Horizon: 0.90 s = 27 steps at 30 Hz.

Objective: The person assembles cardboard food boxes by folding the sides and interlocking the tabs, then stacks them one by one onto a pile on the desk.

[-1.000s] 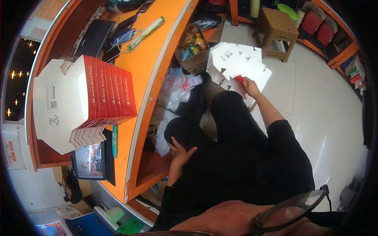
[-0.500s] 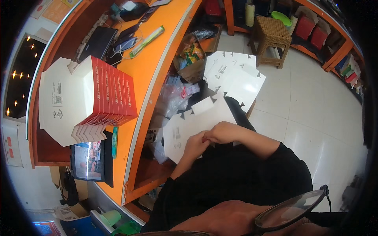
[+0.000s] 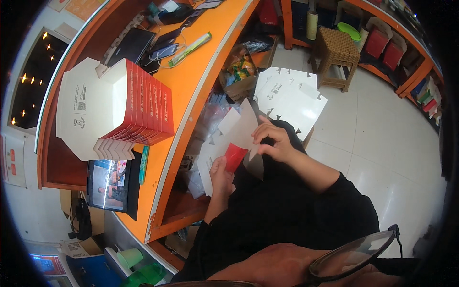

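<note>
A curved orange surface (image 3: 201,76) sweeps down the left of the view, with a pale tiled floor (image 3: 377,138) to its right and shelving along the far wall. On the surface stands a stack of folded red-and-white boxes (image 3: 114,110), nested one against the next, and beyond them lie a dark flat device (image 3: 130,45) and a long green tube (image 3: 190,49). A small screen (image 3: 109,179) sits in the recess under the surface's near end. The person sits beside the surface in dark clothing, and both hands are closed on a flat white cardboard box blank (image 3: 229,138) with a red panel, held in the air above the lap and tilted toward the surface. The left hand (image 3: 221,173) grips the blank's lower edge just beside the red panel, thumb on top. The right hand (image 3: 272,141) pinches the blank's upper right part, fingers curled over the card. On the floor behind the hands lies a spread pile of more white blanks (image 3: 291,98), and past it stands a wicker stool (image 3: 338,52). Bags of snacks (image 3: 239,69) sit under the surface's edge.
</note>
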Each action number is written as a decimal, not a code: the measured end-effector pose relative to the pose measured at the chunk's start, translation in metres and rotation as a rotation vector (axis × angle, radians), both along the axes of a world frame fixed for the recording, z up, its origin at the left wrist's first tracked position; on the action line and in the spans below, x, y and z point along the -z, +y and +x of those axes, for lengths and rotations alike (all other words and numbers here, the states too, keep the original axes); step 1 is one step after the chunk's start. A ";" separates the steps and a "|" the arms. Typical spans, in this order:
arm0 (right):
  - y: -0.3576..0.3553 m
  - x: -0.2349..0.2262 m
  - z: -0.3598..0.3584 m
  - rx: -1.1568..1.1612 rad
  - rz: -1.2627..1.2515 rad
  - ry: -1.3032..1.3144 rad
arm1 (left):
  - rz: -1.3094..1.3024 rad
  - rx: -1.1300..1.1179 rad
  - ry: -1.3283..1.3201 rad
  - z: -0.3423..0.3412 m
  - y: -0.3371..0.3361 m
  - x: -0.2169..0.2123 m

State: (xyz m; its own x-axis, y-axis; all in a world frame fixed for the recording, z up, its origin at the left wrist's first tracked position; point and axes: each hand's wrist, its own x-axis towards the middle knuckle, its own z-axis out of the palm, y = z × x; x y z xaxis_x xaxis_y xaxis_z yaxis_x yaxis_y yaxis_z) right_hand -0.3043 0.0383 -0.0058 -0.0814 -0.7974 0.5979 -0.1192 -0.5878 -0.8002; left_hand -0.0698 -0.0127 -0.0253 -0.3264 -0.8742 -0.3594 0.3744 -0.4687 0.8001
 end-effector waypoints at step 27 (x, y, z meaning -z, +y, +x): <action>-0.018 -0.045 -0.030 0.102 0.659 -1.046 | -0.851 0.235 -0.113 0.001 0.004 -0.029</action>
